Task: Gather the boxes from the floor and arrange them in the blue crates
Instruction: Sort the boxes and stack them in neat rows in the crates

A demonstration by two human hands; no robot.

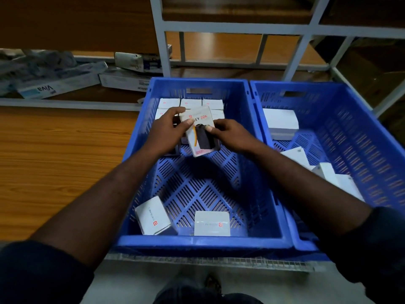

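Two blue crates stand side by side: the left crate (140, 150) and the right crate (372, 139). Above the left crate's far half, both hands hold one white box (200, 123) printed "20K" with a black product picture. My left hand (168, 128) grips its left edge, thumb on the front. My right hand (230, 134) pinches its right side. Behind it, a row of white boxes (190, 104) stands packed against the far wall. Two loose white boxes (152, 216) (212, 223) lie at the near wall.
The right crate holds a white box stack (280, 123) at the back and several tilted boxes (324, 172) along its left side. A white metal rack (166, 51) stands behind. Cardboard cartons (54, 86) lie on a low shelf at the far left. Wooden floor (54, 161) spreads left.
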